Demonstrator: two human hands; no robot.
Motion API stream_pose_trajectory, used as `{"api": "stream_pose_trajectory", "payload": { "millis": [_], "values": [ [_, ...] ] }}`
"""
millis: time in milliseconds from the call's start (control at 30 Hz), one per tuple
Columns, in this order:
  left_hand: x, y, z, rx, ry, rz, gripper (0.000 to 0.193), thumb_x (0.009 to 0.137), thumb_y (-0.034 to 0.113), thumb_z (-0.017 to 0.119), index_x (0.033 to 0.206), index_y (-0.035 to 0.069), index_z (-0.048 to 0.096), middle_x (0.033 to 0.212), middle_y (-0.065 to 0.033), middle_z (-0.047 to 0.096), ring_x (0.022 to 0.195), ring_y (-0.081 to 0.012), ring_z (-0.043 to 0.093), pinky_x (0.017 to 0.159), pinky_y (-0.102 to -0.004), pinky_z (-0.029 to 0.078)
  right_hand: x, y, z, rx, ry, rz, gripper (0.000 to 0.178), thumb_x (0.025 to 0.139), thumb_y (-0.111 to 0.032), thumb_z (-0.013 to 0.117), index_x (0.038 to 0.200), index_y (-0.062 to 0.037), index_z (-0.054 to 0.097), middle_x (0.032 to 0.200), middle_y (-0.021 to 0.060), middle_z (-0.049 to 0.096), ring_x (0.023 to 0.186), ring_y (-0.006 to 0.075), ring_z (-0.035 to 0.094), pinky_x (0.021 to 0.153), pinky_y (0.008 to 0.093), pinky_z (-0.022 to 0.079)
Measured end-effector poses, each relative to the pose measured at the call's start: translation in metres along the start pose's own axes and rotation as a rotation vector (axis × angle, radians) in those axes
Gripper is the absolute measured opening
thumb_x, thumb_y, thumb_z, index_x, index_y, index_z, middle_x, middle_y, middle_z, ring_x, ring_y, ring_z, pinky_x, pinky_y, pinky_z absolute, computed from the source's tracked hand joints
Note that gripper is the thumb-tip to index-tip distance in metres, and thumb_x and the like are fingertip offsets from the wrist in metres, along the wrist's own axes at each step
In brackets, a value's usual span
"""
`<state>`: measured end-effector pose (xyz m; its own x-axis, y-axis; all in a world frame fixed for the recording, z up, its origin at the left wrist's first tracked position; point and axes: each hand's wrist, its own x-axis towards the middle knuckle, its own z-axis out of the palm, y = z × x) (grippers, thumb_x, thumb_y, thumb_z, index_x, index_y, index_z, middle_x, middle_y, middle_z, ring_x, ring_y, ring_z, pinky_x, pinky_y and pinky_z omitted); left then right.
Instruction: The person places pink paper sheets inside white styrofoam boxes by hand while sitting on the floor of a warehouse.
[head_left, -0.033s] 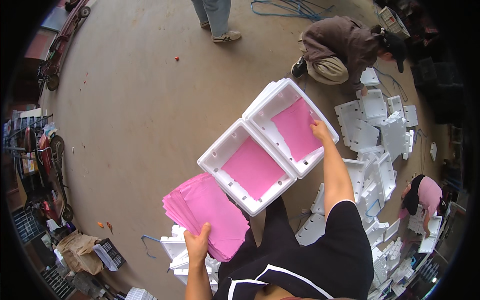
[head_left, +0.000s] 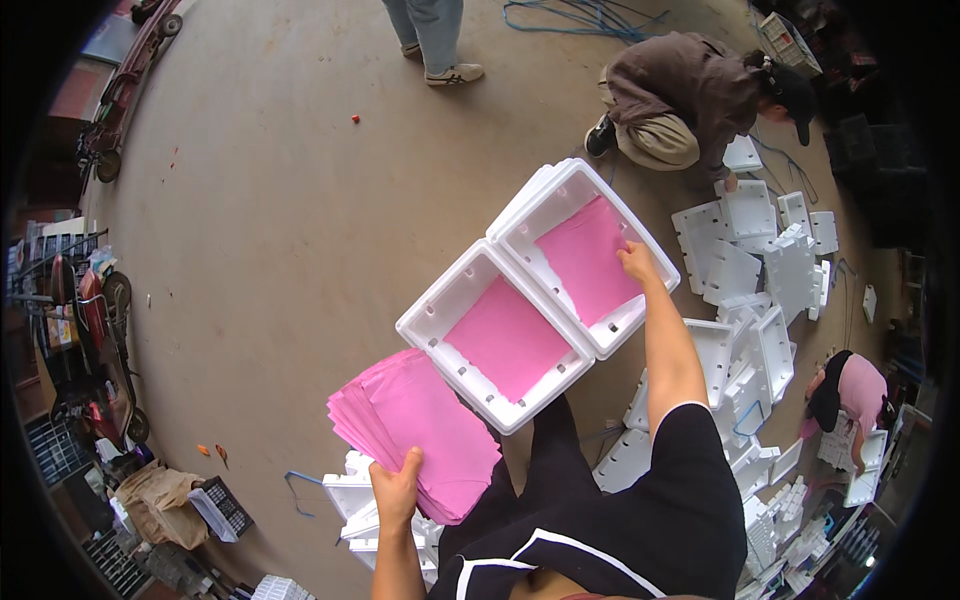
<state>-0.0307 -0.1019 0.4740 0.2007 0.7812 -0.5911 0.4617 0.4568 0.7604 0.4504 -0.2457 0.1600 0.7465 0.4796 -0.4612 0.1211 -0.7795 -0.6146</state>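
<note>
one flat pink paper-like sheet (head_left: 507,340) already lies in the near left white foam box (head_left: 436,328), the right hand (head_left: 638,262) seems to pinch another pink sheet (head_left: 590,260) inside the far right white foam box (head_left: 543,208), and the left hand (head_left: 396,485) clasps a thick pink stack (head_left: 420,430), not yet placed.

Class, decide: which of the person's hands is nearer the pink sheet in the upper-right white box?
Right. The right hand is at the pink sheet's right edge; the left hand is farther off, lower left, holding a pink stack.
</note>
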Motion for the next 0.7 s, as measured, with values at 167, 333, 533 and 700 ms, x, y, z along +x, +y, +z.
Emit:
{"api": "stream_pose_trajectory", "payload": {
  "millis": [167, 333, 533, 700],
  "values": [
    [0.011, -0.001, -0.003, 0.033, 0.003, -0.1, 0.025, 0.082, 0.01, 0.066, 0.093, -0.012, 0.064, 0.086, -0.0126, 0.067, 0.075, -0.0168, 0.063, 0.068, -0.0296, 0.051, -0.025, -0.033, 0.022, -0.179, 0.168, -0.225, 0.037, 0.079, -0.012, 0.065, 0.114, 0.0002, 0.06, 0.114, 0.0227, 0.061, 0.103, 0.0389, 0.058, 0.092, 0.0404, 0.045],
    [-0.001, 0.014, -0.017, -0.064, -0.052, 0.099, 0.025, 0.083, 0.013, 0.067, 0.091, -0.011, 0.066, 0.084, -0.0108, 0.068, 0.073, -0.0143, 0.063, 0.066, -0.0277, 0.051, -0.125, -0.15, 0.021, 0.116, 0.138, -0.484, 0.027, 0.081, -0.002, 0.06, 0.108, 0.0001, 0.061, 0.098, 0.0146, 0.064, 0.088, 0.0237, 0.062, 0.075, 0.0323, 0.049],
    [-0.017, 0.028, -0.044, -0.109, -0.098, 0.28, 0.026, 0.085, 0.016, 0.066, 0.091, -0.009, 0.067, 0.081, -0.0063, 0.067, 0.071, -0.0098, 0.061, 0.061, -0.0272, 0.05, -0.349, -0.285, 0.067, 0.287, -0.517, -0.801, 0.042, 0.082, -0.016, 0.069, 0.119, -0.0005, 0.056, 0.114, 0.0141, 0.061, 0.104, 0.0228, 0.06, 0.086, 0.0311, 0.049],
    [-0.036, 0.041, -0.071, -0.151, -0.112, 0.367, 0.026, 0.088, 0.017, 0.064, 0.09, -0.008, 0.067, 0.081, -0.0044, 0.067, 0.073, -0.008, 0.059, 0.061, -0.0267, 0.049, -0.401, -0.33, 0.063, 0.291, -0.458, -0.81, 0.056, 0.079, -0.018, 0.072, 0.127, 0.0, 0.05, 0.119, 0.0167, 0.053, 0.11, 0.0265, 0.056, 0.094, 0.0348, 0.047]
  ]
}}
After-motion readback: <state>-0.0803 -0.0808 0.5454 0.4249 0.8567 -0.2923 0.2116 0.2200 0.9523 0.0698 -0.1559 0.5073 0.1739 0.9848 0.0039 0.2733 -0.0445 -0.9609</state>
